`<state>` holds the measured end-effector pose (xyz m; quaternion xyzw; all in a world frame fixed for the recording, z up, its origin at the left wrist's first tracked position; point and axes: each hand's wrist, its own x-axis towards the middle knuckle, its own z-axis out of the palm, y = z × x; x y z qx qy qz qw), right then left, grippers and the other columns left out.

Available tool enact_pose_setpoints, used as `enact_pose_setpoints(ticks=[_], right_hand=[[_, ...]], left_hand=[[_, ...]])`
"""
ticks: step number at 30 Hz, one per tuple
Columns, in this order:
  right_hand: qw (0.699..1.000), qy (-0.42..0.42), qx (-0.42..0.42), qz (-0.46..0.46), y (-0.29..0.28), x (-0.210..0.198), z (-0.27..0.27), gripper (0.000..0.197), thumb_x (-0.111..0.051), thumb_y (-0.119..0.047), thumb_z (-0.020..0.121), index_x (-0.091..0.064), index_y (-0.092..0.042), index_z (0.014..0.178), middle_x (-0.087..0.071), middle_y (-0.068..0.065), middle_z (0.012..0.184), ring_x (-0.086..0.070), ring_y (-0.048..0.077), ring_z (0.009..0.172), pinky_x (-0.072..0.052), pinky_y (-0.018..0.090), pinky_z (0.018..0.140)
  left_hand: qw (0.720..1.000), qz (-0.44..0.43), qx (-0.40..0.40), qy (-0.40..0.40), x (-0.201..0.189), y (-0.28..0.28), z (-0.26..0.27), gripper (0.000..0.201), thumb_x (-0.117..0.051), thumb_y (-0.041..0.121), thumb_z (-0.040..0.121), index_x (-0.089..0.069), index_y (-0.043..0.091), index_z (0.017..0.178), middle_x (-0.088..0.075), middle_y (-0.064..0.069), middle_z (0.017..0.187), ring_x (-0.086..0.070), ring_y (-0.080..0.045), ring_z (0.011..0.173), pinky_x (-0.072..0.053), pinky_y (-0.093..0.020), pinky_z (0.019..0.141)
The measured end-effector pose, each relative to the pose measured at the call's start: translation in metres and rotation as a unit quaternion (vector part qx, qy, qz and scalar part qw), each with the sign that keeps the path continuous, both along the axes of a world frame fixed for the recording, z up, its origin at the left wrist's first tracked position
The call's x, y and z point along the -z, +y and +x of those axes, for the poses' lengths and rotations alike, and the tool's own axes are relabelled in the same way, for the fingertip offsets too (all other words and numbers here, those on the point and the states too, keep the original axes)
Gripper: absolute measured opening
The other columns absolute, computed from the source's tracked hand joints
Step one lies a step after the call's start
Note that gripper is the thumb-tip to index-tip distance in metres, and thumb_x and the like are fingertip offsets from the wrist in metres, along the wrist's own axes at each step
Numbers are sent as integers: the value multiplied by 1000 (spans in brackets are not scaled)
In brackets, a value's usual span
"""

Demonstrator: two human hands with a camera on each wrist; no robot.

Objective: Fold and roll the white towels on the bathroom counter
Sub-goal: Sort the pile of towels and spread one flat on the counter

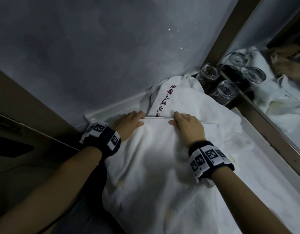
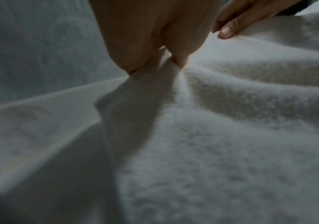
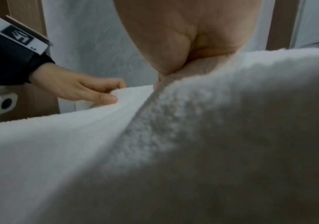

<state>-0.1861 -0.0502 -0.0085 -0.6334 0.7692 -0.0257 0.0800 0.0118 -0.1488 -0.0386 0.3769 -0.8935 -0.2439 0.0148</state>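
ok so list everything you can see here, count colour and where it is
towel being folded: one, white, spread over the counter in the middle, its far edge gripped by both hands
towel with lettering: one, white with dark red characters, lying beyond the hands toward the corner
loose towels: count unclear, white, bunched at the right beside the mirror
glasses: two, clear, in the far corner beside the mirror, their reflections showing in it
mirror: one, brown frame, along the right
wall: grey, behind the counter
counter: white, bare strip along the mirror
wrist bands: two, black with white marker tags, one on each wrist
left hand: grips the towel's far edge
right hand: grips the same edge, further right
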Motion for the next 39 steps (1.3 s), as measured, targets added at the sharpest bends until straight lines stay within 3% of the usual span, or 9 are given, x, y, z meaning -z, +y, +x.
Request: enact_pose_setpoints(ticks=[5, 9, 12, 17, 19, 23, 30, 34, 39], right_hand=[[999, -18, 12, -37, 9, -14, -7, 46, -45, -56, 87, -55, -12, 97, -66, 10, 84, -62, 32, 81, -34, 33, 60], [993, -20, -18, 115, 15, -30, -27, 61, -58, -72, 66, -61, -22, 103, -68, 6, 90, -62, 28, 91, -37, 30, 67], [980, -15, 7, 200, 23, -41, -44, 56, -71, -59, 65, -63, -32, 112, -67, 2, 99, -57, 24, 100, -39, 29, 76], [959, -195, 121, 168, 30, -66, -77, 21, -80, -47, 61, -68, -31, 68, -61, -6, 66, -58, 15, 76, -39, 27, 65], [955, -243, 144, 89, 26, -72, -80, 18, -82, -35, 64, -72, -26, 76, -64, -1, 73, -58, 17, 80, -40, 27, 69], [983, -85, 140, -80, 15, -60, -65, 30, -63, -7, 78, -69, -16, 106, -68, 14, 104, -60, 33, 100, -45, 36, 82], [968, -94, 153, -177, 68, -25, -27, 60, -61, 7, 74, -47, -5, 131, -43, 23, 124, -41, 37, 112, -25, 36, 94], [968, -147, 90, -181, 120, -10, 2, 49, -69, 3, 75, -53, 4, 122, -48, 28, 113, -50, 44, 100, -43, 50, 89], [965, -242, -17, -99, 177, 7, 37, 39, -68, -22, 84, -54, -11, 118, -49, -2, 108, -52, 16, 98, -43, 31, 90]], left_hand=[[998, 19, 10, -52, -31, -8, 15, 27, -38, 50, 91, -28, 31, 109, -61, -6, 86, -51, -23, 69, -39, -34, 69], [979, 49, 86, -176, -50, -12, 33, 49, -55, 66, 74, -45, 26, 101, -58, 1, 85, -58, -25, 81, -38, -29, 68], [969, 81, 84, -216, -52, -12, 47, 36, -63, 58, 73, -55, 26, 89, -62, 3, 92, -59, -21, 90, -42, -30, 72], [967, 232, 27, -101, -65, -22, 62, 24, -61, 37, 84, -57, 32, 61, -59, 16, 73, -55, 6, 69, -38, -8, 65], [970, 232, -11, -75, -68, -28, 61, 15, -57, 37, 86, -65, 26, 80, -64, 12, 89, -58, -6, 85, -36, 0, 67], [990, 7, -70, -121, -58, -27, 50, 47, -57, 15, 88, -44, 13, 133, -44, -8, 138, -38, -25, 126, -22, -26, 103], [983, -45, -180, -13, -19, 46, 69, 61, -61, 5, 75, -39, 10, 131, -32, -17, 135, -30, -34, 124, -22, -42, 103], [982, 9, -186, 3, -8, 106, 89, 57, -64, 2, 71, -47, 5, 125, -38, -20, 131, -37, -39, 118, -31, -44, 100], [991, 42, -128, 22, -8, 167, 91, 55, -60, 5, 75, -46, 7, 127, -37, -15, 134, -39, -32, 121, -28, -32, 105]])
